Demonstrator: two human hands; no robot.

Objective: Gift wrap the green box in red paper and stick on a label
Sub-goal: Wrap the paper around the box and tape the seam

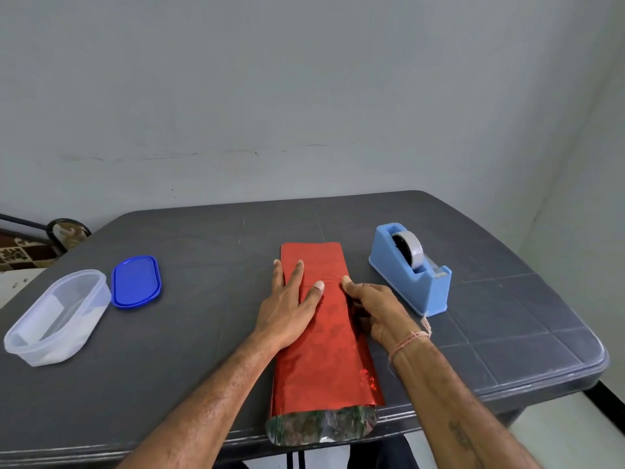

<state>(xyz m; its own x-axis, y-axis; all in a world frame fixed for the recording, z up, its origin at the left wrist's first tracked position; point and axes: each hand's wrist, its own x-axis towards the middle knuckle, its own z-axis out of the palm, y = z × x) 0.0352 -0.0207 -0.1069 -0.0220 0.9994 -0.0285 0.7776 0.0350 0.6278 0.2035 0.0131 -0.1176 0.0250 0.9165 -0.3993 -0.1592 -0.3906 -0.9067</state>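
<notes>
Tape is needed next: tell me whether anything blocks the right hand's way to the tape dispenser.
Nothing visible does. The right hand pinches the red paper's right edge, and the tape dispenser stands to its right with only bare table between.

— How is my feed lit?
— Brightly and evenly. I see only faint shadows on the dark grey plastic table (507,299), and a pale sheen along its right rim. Glare sparkles on the glossy red foil wrapping paper (324,333).
— Sharp?
— Slightly soft. My wide lens bows the table's edges.
</notes>
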